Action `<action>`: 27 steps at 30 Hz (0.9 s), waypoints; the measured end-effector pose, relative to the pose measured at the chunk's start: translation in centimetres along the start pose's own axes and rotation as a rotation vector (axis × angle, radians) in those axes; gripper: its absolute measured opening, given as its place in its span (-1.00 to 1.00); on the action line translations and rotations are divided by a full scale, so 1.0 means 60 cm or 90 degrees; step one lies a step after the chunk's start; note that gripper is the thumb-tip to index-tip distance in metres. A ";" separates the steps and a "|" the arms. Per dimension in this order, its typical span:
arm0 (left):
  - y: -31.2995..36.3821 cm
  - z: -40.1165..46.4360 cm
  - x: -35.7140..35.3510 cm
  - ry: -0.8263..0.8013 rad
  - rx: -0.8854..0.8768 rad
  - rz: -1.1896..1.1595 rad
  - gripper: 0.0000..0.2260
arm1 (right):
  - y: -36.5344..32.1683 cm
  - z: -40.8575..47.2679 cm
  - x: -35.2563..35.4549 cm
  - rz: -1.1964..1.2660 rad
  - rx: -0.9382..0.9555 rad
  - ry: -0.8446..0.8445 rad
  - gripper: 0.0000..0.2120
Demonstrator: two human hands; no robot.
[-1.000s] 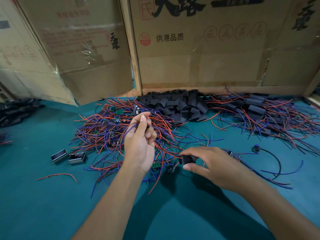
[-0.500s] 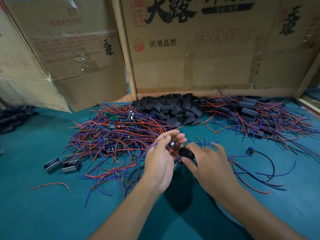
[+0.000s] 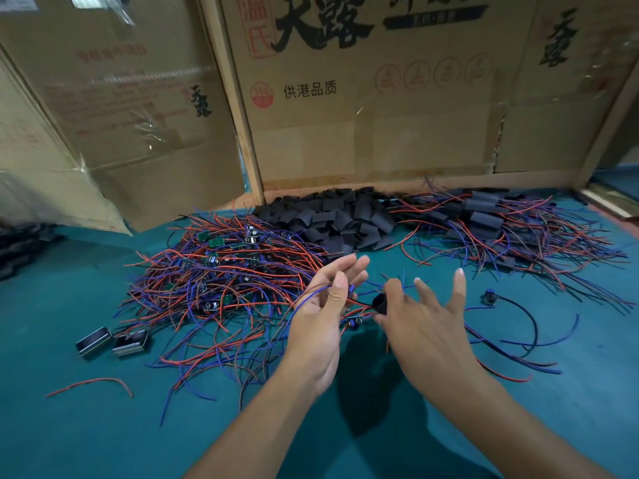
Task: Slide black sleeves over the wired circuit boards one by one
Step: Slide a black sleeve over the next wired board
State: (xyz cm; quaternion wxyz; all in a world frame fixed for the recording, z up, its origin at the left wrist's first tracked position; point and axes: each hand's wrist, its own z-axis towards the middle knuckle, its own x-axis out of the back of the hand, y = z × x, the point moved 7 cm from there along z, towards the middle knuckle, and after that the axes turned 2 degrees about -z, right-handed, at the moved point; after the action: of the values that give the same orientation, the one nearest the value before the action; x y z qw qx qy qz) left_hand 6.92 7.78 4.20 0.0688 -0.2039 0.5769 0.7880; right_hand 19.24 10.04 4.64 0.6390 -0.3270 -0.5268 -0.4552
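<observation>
Head view: black sleeve sits pinched in our right hand, other fingers splayed, mouth facing left. Just left, our left hand pinches the board's wires, which run rightward toward the sleeve mouth.

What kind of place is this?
Probably a small workshop bench: a heap of wired boards, a pile of black sleeves, and cardboard boxes walling in the green table.
</observation>
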 end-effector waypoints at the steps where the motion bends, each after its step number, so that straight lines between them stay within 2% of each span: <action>1: 0.000 0.000 -0.001 -0.004 -0.006 0.010 -0.67 | 0.000 0.001 -0.001 0.013 0.006 -0.002 -0.67; 3: 0.001 -0.002 -0.005 -0.010 -0.015 0.020 -0.67 | -0.004 0.005 0.001 0.087 0.036 0.000 -0.70; 7: -0.002 -0.005 -0.011 -0.018 0.000 0.026 -0.64 | -0.017 0.007 0.017 0.409 0.079 0.017 -0.71; 10: 0.001 -0.005 -0.008 -0.011 -0.001 0.026 -0.64 | -0.020 -0.002 0.035 0.522 0.111 0.069 -0.72; 19: 0.010 -0.006 -0.007 -0.007 -0.019 0.007 -0.70 | -0.026 -0.006 0.054 0.530 0.129 0.112 -0.71; 27: 0.006 -0.011 -0.013 -0.019 0.011 0.028 -0.66 | -0.029 -0.013 0.058 0.524 0.135 0.133 -0.76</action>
State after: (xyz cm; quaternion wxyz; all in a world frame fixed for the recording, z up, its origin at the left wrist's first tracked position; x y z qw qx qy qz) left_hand 7.64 7.12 4.64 0.0616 -0.1787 0.5867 0.7875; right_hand 18.00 7.85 7.74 0.8471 -0.3942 -0.3290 -0.1369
